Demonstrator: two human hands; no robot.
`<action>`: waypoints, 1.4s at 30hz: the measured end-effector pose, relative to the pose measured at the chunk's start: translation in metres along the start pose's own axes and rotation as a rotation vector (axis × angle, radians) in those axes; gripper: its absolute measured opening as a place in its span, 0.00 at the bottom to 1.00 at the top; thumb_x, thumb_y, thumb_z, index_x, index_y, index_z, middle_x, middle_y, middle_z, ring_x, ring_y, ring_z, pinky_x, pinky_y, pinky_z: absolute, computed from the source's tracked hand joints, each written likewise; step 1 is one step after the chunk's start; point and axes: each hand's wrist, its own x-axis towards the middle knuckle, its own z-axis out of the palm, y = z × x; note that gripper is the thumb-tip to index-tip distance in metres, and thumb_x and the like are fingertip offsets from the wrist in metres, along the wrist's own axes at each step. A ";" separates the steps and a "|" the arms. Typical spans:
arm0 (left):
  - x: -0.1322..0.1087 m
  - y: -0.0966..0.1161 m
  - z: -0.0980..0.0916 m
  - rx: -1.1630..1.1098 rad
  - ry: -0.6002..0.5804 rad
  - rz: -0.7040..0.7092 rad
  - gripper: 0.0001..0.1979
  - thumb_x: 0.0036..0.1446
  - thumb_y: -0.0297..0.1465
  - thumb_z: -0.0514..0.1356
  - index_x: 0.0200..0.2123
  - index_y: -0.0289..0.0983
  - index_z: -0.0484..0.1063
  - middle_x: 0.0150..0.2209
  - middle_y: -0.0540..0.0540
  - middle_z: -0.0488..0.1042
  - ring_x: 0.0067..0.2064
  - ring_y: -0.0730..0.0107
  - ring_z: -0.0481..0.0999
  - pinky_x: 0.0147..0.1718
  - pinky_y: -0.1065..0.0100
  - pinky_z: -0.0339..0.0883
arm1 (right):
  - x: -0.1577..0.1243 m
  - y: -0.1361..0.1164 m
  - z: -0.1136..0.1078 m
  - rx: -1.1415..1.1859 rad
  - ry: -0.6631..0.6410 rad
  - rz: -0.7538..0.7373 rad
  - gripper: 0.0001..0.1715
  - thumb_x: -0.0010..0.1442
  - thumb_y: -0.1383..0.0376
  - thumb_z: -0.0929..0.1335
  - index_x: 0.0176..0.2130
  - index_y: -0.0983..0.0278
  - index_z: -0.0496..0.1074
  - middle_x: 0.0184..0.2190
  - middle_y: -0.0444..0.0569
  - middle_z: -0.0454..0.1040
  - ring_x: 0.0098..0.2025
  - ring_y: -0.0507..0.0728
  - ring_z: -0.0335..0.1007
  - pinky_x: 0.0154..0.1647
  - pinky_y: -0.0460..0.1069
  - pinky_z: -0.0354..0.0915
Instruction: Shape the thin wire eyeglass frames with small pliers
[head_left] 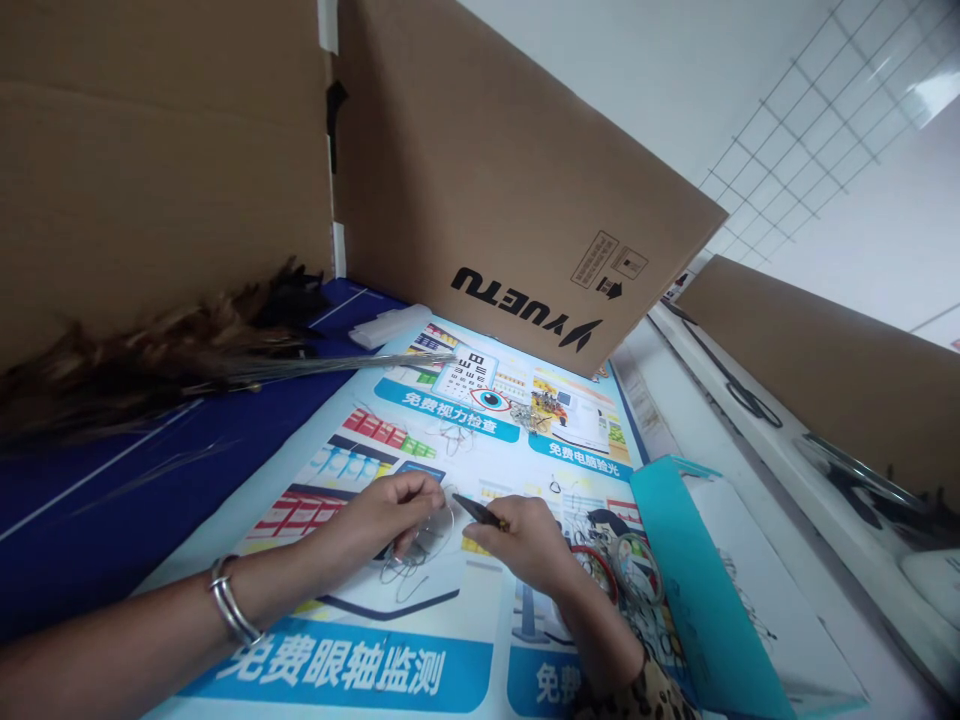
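My left hand (396,512) is closed, pinching a thin wire loop (452,528) between thumb and fingers; a silver bangle circles that wrist. In my right hand (529,540), the fingers wrap round a pair of dark-tipped pliers (478,510). The pliers' tip points left, close to the wire; whether it touches cannot be made out. Beneath the left hand, loose bent wire (405,572) lies on the printed poster sheet (442,610). Beside my right forearm are a red ring (598,572) and a pale hoop (637,568) among tangled small wire pieces.
Cardboard panels (480,170) stand behind the work surface. Brown feathers (150,340) and a bundle of long thin wires (360,364) lie on the left. A turquoise box (705,600) sits at the right, with black-handled scissors (750,400) beyond it.
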 end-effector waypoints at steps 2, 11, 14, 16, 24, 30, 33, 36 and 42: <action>-0.002 0.004 0.000 -0.059 -0.038 -0.001 0.12 0.55 0.39 0.58 0.28 0.36 0.65 0.16 0.58 0.59 0.16 0.80 0.54 0.15 0.76 0.51 | 0.000 0.000 0.000 0.015 0.005 -0.010 0.23 0.58 0.53 0.66 0.20 0.65 0.62 0.18 0.38 0.58 0.22 0.46 0.54 0.22 0.43 0.43; -0.004 0.004 -0.006 -0.134 -0.122 -0.067 0.12 0.54 0.37 0.61 0.32 0.33 0.71 0.14 0.57 0.60 0.16 0.80 0.55 0.16 0.75 0.51 | -0.002 -0.002 -0.003 0.049 -0.012 -0.038 0.22 0.57 0.55 0.66 0.20 0.65 0.61 0.18 0.38 0.57 0.22 0.46 0.53 0.22 0.43 0.42; -0.002 0.001 -0.006 -0.095 -0.110 -0.059 0.13 0.54 0.38 0.61 0.31 0.33 0.71 0.15 0.57 0.60 0.15 0.81 0.55 0.15 0.75 0.50 | -0.003 -0.003 -0.003 0.052 -0.016 -0.033 0.22 0.57 0.55 0.66 0.20 0.65 0.60 0.18 0.38 0.58 0.22 0.46 0.54 0.22 0.43 0.42; -0.001 0.000 -0.005 -0.071 -0.100 -0.056 0.13 0.54 0.39 0.60 0.30 0.33 0.70 0.14 0.57 0.60 0.15 0.81 0.54 0.15 0.75 0.49 | -0.003 -0.003 -0.003 0.055 -0.011 -0.027 0.22 0.57 0.55 0.66 0.20 0.65 0.60 0.18 0.38 0.58 0.22 0.46 0.54 0.23 0.43 0.43; -0.001 0.001 -0.004 -0.069 -0.101 -0.054 0.13 0.54 0.39 0.60 0.29 0.34 0.70 0.15 0.58 0.59 0.16 0.81 0.55 0.16 0.75 0.51 | 0.000 -0.003 0.003 0.090 -0.003 0.001 0.22 0.58 0.54 0.66 0.20 0.65 0.61 0.18 0.38 0.58 0.23 0.46 0.54 0.23 0.43 0.44; -0.001 -0.001 -0.005 -0.041 -0.096 -0.059 0.11 0.55 0.38 0.59 0.30 0.34 0.70 0.13 0.57 0.60 0.15 0.80 0.55 0.16 0.74 0.49 | -0.002 -0.005 0.004 0.100 0.007 0.011 0.23 0.58 0.53 0.65 0.20 0.65 0.61 0.18 0.38 0.57 0.23 0.46 0.53 0.23 0.43 0.44; 0.000 -0.003 -0.005 -0.049 -0.105 -0.041 0.11 0.55 0.37 0.59 0.30 0.34 0.69 0.15 0.57 0.61 0.16 0.80 0.56 0.16 0.75 0.50 | -0.002 -0.004 0.006 0.122 0.011 0.016 0.24 0.58 0.53 0.65 0.20 0.65 0.60 0.18 0.38 0.56 0.23 0.46 0.52 0.23 0.43 0.44; 0.000 -0.003 -0.005 -0.057 -0.093 -0.007 0.11 0.55 0.37 0.59 0.29 0.34 0.69 0.15 0.57 0.61 0.16 0.80 0.56 0.17 0.74 0.50 | -0.001 -0.004 0.012 0.153 0.032 0.033 0.23 0.58 0.53 0.65 0.20 0.65 0.59 0.18 0.38 0.55 0.23 0.47 0.52 0.22 0.43 0.44; -0.002 0.003 -0.004 -0.044 0.010 0.058 0.12 0.55 0.39 0.58 0.28 0.35 0.69 0.15 0.56 0.62 0.18 0.78 0.57 0.18 0.73 0.51 | -0.001 -0.010 0.022 0.185 0.078 0.000 0.19 0.61 0.58 0.62 0.24 0.65 0.64 0.21 0.39 0.59 0.25 0.47 0.57 0.25 0.42 0.50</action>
